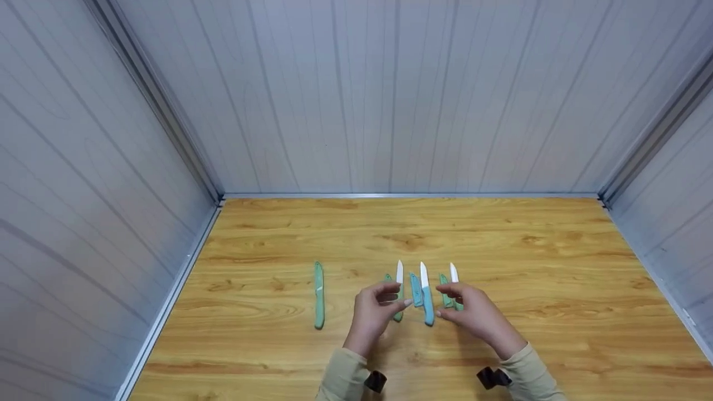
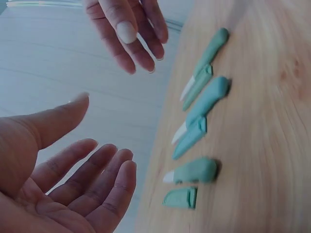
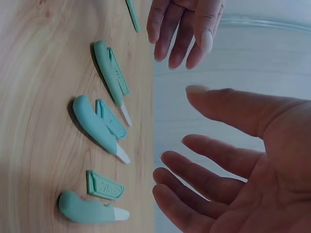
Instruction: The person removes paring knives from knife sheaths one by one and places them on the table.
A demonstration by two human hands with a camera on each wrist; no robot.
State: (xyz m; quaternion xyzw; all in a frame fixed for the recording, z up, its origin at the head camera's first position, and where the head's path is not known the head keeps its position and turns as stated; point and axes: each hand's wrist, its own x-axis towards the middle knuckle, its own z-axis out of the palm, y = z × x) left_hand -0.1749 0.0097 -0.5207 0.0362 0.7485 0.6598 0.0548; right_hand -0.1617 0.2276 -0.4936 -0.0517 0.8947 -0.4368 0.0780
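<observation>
My left hand [image 1: 374,312] hovers with relaxed fingers over a green-handled paring knife [image 1: 400,273], partly covering it and its green sheath [image 1: 388,277]. In the middle lies a blue-handled paring knife [image 1: 428,305], its blue sheath [image 1: 416,289] on its left, between both hands. My right hand [image 1: 473,313] hovers over another green paring knife [image 1: 454,272] and green sheath [image 1: 444,284], partly hiding them. Both wrist views show the hands apart from the knives, with nothing held. All three white blades are bare and point away from me.
A sheathed green knife [image 1: 319,303] lies by itself to the left on the wooden table [image 1: 250,345]. Pale panel walls [image 1: 362,100] with metal edging close off the back and both sides.
</observation>
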